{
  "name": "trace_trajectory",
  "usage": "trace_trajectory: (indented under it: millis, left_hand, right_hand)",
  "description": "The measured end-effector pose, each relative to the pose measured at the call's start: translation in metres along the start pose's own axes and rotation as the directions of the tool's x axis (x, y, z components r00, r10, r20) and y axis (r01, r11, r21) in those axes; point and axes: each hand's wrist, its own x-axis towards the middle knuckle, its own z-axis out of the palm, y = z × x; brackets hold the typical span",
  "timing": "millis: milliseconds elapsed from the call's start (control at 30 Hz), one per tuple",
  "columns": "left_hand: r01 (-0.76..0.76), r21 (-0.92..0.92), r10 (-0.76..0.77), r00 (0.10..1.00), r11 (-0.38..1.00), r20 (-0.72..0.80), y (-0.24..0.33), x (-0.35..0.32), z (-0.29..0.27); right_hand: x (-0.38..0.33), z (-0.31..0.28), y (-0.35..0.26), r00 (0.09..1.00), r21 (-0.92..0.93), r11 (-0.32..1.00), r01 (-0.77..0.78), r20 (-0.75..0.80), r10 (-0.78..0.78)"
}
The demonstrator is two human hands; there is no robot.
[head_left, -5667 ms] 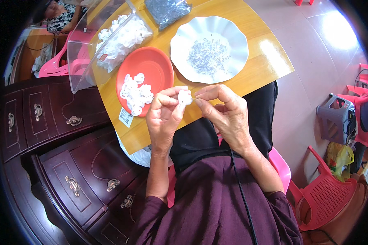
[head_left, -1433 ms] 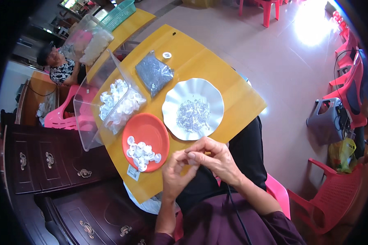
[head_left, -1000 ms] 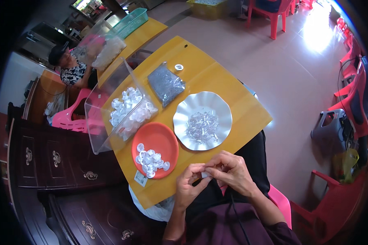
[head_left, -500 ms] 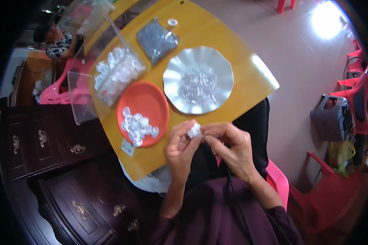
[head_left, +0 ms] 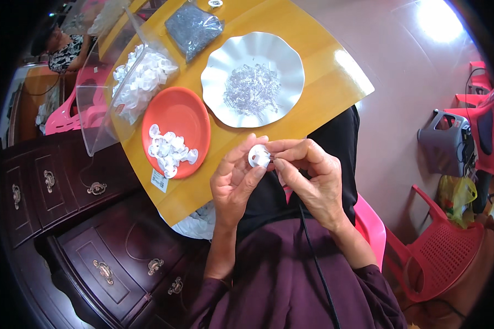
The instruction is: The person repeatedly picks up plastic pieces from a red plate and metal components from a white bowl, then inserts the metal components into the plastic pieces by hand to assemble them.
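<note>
Between the thumb and fingers of my left hand [head_left: 229,183] is a small white plastic piece [head_left: 259,156] with a round disc face. My right hand [head_left: 315,178] pinches something thin and small against the side of that piece; the fingertips mostly hide it. Both hands meet over my lap at the table's near edge. To their left, an orange plate [head_left: 198,115] bears a cluster of similar white pieces [head_left: 171,152]. Farther off, a white plate with a wavy rim [head_left: 214,68] holds a pile of small clear plastic parts [head_left: 252,90].
A clear bin [head_left: 90,118] stands at the table's left with bagged white pieces [head_left: 145,77]. Behind the wavy plate lies a bag of dark grey parts [head_left: 194,28]. A dark drawer cabinet [head_left: 71,181] fills the left; a red chair [head_left: 439,247] stands right.
The table and its contents have shifted up and slightly left in the picture. The white piece has turned in my left hand, so its round face now shows.
</note>
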Motion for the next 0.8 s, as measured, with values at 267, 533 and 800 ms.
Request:
trace_trajectory:
  millis: [267, 533, 800]
  left_hand:
    - [-0.004, -0.002, 0.004, 1.000, 1.000, 0.015, -0.003, 0.000, -0.001]
    - [0.006, -0.022, -0.006, 1.000, 1.000, 0.013, -0.001, -0.003, 0.001]
    - [-0.004, -0.004, 0.004, 1.000, 1.000, 0.017, -0.003, -0.008, 0.002]
  right_hand:
    - [-0.001, -0.001, -0.001, 0.999, -0.066, 0.997, 0.024, -0.021, -0.026]
    - [-0.005, -0.002, -0.002, 0.998, -0.110, 0.992, 0.064, -0.007, -0.065]
    - [-0.011, -0.003, -0.002, 0.998, -0.086, 0.995, 0.052, -0.021, -0.054]
